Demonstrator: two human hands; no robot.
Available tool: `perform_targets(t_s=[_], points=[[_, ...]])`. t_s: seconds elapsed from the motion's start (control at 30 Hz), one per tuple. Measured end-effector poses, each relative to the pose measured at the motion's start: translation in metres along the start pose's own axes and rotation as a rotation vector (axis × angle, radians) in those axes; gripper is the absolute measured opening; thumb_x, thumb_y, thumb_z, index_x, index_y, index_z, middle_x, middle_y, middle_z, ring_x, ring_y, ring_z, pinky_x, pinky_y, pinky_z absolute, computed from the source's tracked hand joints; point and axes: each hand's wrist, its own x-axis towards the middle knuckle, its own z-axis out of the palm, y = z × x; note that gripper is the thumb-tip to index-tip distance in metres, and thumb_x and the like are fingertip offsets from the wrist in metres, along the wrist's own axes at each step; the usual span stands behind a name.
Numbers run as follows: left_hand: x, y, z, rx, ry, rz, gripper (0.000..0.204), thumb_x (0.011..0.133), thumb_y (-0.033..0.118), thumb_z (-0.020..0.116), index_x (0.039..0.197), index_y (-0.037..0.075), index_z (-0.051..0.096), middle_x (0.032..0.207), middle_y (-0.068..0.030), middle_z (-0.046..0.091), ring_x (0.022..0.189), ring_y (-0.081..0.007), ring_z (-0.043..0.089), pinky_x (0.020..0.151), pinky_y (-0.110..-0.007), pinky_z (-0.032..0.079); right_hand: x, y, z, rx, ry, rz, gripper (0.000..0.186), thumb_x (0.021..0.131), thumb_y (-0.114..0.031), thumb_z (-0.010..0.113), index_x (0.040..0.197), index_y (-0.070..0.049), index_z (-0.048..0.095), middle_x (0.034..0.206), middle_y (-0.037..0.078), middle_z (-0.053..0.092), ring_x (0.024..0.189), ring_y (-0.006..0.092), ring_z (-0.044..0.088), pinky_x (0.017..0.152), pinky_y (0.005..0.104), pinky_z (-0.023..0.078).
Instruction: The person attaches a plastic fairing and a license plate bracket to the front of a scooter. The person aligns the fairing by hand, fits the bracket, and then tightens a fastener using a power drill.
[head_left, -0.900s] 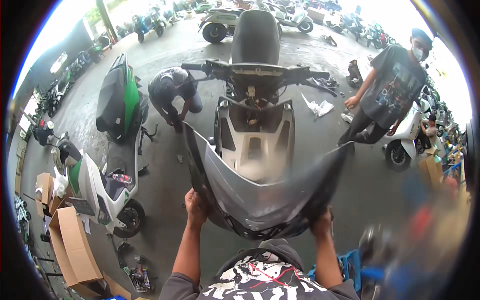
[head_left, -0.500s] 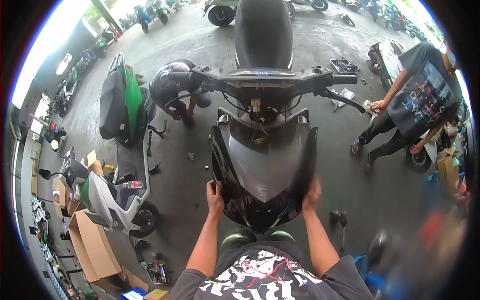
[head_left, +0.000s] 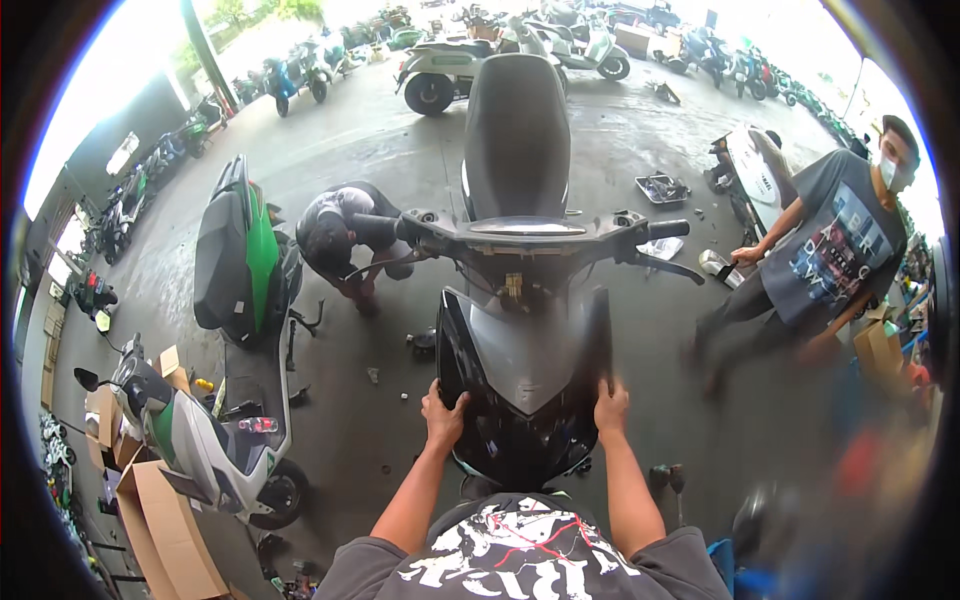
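A glossy black and grey scooter front panel [head_left: 525, 375] stands before me, against the front of a scooter. My left hand [head_left: 443, 412] grips its left edge, and my right hand [head_left: 611, 405] holds the right edge. Above the panel is the scooter's handlebar [head_left: 525, 235], with a lever on the right side and the dark seat [head_left: 516, 140] behind it. A pale connector [head_left: 514, 285] with wiring shows in the open front, just over the panel's top edge. The panel's underside is hidden from view.
A white and green scooter [head_left: 235, 440] stands at left beside open cardboard boxes [head_left: 165, 520]. One person [head_left: 345, 235] crouches beyond it; another person [head_left: 840, 225] stands at right near a white scooter [head_left: 750, 175]. Tools [head_left: 668, 478] lie on the floor right of my arm.
The panel has risen closer to the handlebar, with both hands still on its sides. My view has tilted up, showing more of the far floor. The standing person has shifted slightly.
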Motion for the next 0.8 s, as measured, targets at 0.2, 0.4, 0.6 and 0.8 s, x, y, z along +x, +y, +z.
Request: perform_targets(t_s=[0.2, 0.4, 0.6, 0.8], points=[[-0.003, -0.017, -0.005, 0.025, 0.006, -0.006, 0.081, 0.083, 0.034, 0.079, 0.146, 0.008, 0.037, 0.132, -0.0214, 0.042, 0.125, -0.0369, 0.044, 0.107, -0.046, 0.038, -0.005, 0.029, 0.014, 0.045, 0.039, -0.024, 0.048, 0.097, -0.034, 0.058, 0.133, -0.004, 0.056, 0.12, 0.022, 0.054, 0.111, 0.0385, 0.055, 0.098, 0.0445, 0.045], [0.01, -0.021, -0.007, -0.119, -0.06, 0.056, 0.078, 0.081, 0.023, 0.082, 0.143, 0.005, 0.039, 0.131, -0.0195, 0.04, 0.118, -0.0335, 0.053, 0.103, -0.041, 0.044, -0.001, 0.04, 0.026, -0.009, 0.084, -0.103, 0.047, 0.096, -0.033, 0.061, 0.131, -0.002, 0.058, 0.117, 0.022, 0.054, 0.109, 0.0404, 0.053, 0.097, 0.0468, 0.042], [0.011, -0.013, -0.009, -0.065, -0.063, 0.062, 0.075, 0.082, 0.022, 0.081, 0.142, 0.003, 0.04, 0.128, -0.0193, 0.041, 0.117, -0.0332, 0.055, 0.101, -0.04, 0.045, -0.004, 0.029, 0.027, -0.101, 0.11, -0.102, 0.049, 0.096, -0.032, 0.061, 0.133, -0.001, 0.058, 0.112, 0.02, 0.052, 0.105, 0.0393, 0.05, 0.097, 0.0481, 0.039], [0.013, -0.015, -0.014, -0.032, -0.074, 0.093, 0.071, 0.081, 0.021, 0.082, 0.137, 0.002, 0.042, 0.122, -0.0177, 0.041, 0.112, -0.0314, 0.057, 0.097, -0.04, 0.048, -0.013, 0.037, 0.033, -0.126, 0.187, -0.181, 0.046, 0.098, -0.031, 0.058, 0.133, -0.001, 0.058, 0.107, 0.018, 0.051, 0.102, 0.0362, 0.05, 0.095, 0.0478, 0.04]])
